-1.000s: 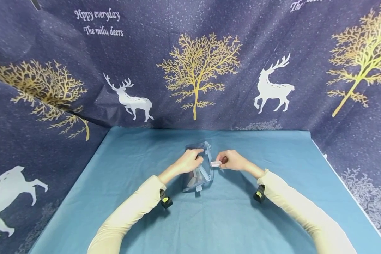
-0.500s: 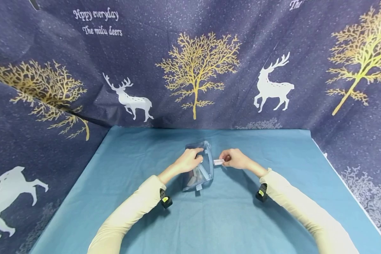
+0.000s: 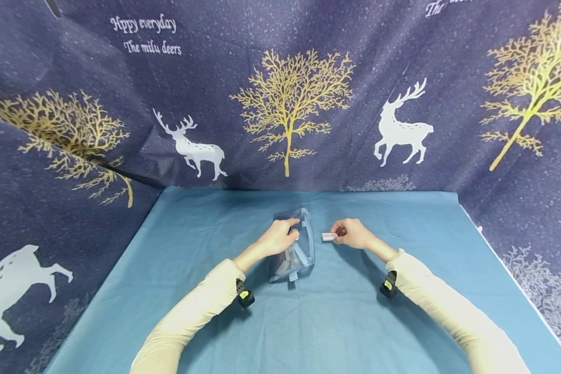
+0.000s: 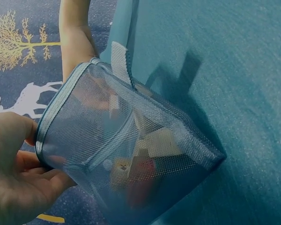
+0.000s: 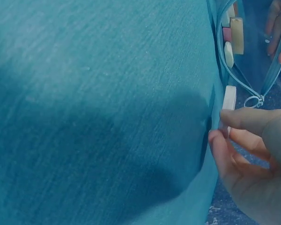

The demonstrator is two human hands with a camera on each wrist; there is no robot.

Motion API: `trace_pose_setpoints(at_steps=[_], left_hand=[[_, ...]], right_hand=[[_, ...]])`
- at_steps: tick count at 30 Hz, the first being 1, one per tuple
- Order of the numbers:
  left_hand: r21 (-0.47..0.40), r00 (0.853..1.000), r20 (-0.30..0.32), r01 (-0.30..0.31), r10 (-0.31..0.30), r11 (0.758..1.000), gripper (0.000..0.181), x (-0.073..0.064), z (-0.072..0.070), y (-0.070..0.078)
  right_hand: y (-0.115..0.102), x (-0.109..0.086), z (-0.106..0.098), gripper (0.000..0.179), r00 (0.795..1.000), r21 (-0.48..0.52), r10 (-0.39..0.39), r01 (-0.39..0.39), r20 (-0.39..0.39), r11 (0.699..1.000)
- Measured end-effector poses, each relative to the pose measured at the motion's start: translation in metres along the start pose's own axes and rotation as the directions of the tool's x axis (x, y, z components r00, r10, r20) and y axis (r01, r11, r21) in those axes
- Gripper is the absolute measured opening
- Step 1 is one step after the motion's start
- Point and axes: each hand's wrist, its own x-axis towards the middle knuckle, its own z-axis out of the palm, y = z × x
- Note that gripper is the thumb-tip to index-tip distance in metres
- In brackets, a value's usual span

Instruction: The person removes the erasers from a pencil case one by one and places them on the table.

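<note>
A blue mesh zipper pouch [image 3: 311,240] lies on its side on the cloth, its zipped mouth spread open to the right. My left hand [image 3: 277,236] grips the pouch's rim; the left wrist view shows thumb and fingers on either side of the zipper edge [image 4: 60,102]. To the right of the mouth, apart from it, my right hand [image 3: 352,234] pinches a small white eraser [image 3: 329,237] by one end between thumb and fingertips. Inside the pouch, the right wrist view shows several small blocks, among them a tan one [image 5: 236,36] and a pink one [image 5: 226,34].
A blue cloth [image 3: 280,322] covers the table. Behind it hangs a dark fabric backdrop [image 3: 243,31] printed with deer and trees. A ring zipper pull [image 5: 254,101] hangs at the corner of the pouch's mouth, and a fabric tab [image 4: 121,63] sticks out from its side.
My right hand has moved to the right, carrying the white eraser from the pouch's mouth to a short distance away. The left hand and the pouch have stayed in place.
</note>
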Motion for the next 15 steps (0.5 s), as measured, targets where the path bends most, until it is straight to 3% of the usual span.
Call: trace_pose_setpoints(at_steps=[15], left_hand=[[0.002,1.000,-0.018,-0.011,0.011,1.000,0.047,-0.0002,0.0025,-0.0009]], right_hand=[[0.0006,-0.0033,-0.0034,0.014,0.997,-0.016,0.077,-0.077,0.001,0.997]])
